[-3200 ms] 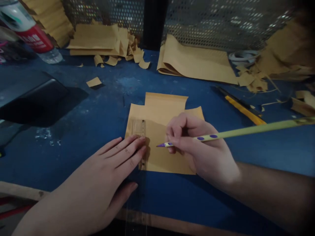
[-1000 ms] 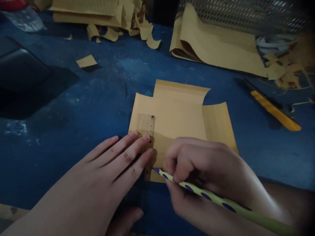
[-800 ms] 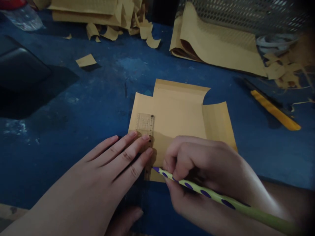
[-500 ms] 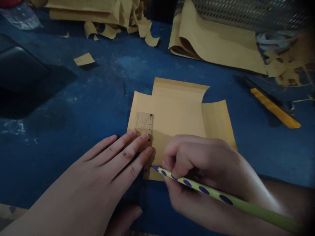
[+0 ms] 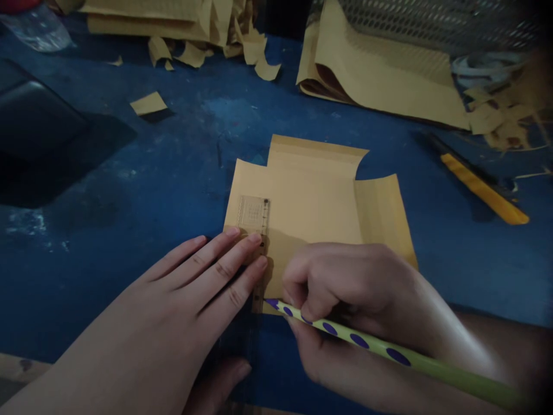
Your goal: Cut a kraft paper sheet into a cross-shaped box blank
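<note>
A yellow-brown sheet of paper (image 5: pixel 313 196), cut with flaps at its sides and top, lies flat on the blue tabletop (image 5: pixel 181 150). Along its left part runs a clear ruler (image 5: pixel 253 212). My left hand (image 5: pixel 190 294) rests flat on the ruler, fingers stretched out and its thumb off the paper's near edge. Between the thumb and curled fingers of my right hand (image 5: pixel 349 288) is a yellow-green pencil (image 5: pixel 330 328) with purple dots and a purple tip. The tip meets the ruler's right edge near the paper's bottom border.
A yellow-handled cutter (image 5: pixel 484 187) lies at right. Folded brown paper (image 5: pixel 389 75) sits partly beneath a perforated basket (image 5: pixel 415 23). More stacked paper (image 5: pixel 142 23) and curled scraps (image 5: pixel 194 55) are at the back. One small paper piece (image 5: pixel 149 104) and a dark object (image 5: pixel 34 115) are at left.
The pencil tip has slid slightly toward me along the ruler's edge, moving with my right hand. My left hand and the ruler have stayed in place on the paper.
</note>
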The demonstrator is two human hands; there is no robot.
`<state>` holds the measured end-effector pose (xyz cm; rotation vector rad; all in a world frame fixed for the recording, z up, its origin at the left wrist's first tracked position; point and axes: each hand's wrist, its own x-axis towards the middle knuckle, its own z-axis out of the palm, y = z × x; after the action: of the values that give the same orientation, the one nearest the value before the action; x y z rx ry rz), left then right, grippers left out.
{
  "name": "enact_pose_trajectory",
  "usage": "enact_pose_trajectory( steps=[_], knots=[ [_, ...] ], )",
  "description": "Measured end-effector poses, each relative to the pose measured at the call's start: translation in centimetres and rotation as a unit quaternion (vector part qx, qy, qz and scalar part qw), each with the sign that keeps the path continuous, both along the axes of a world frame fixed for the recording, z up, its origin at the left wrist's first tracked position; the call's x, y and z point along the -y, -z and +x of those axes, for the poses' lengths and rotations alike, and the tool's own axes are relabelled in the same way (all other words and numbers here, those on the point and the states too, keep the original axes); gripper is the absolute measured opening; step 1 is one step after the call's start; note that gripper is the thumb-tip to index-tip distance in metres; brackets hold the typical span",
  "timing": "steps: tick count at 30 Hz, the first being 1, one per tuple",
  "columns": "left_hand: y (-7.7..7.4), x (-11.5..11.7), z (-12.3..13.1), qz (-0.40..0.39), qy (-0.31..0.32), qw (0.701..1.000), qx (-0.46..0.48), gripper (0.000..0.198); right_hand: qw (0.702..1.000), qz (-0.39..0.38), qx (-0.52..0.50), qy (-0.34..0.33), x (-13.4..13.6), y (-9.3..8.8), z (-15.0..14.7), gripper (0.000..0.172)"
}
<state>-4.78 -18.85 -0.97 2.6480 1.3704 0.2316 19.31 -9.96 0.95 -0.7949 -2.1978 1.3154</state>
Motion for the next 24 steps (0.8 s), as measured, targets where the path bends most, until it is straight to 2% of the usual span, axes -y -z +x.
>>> enact_pose_trajectory(
  steps=[11, 19, 24],
  knots=[
    [-0.03, 0.36, -0.27, 0.001, 0.008, 1.000, 0.000, 0.080, 1.000, 0.007, -0.010, 0.019, 0.15, -0.09, -0.04, 0.030],
    [0.04, 0.11, -0.28, -0.008, 0.005, 1.000, 0.005, 0.080, 0.999, 0.002, 0.020, 0.049, -0.03, -0.07, 0.44, 0.027],
    [0.16, 0.24, -0.25, -0.012, 0.008, 1.000, 0.003, 0.080, 0.998, 0.000, 0.014, 0.060, 0.16, 0.18, 0.56, 0.031]
  ],
)
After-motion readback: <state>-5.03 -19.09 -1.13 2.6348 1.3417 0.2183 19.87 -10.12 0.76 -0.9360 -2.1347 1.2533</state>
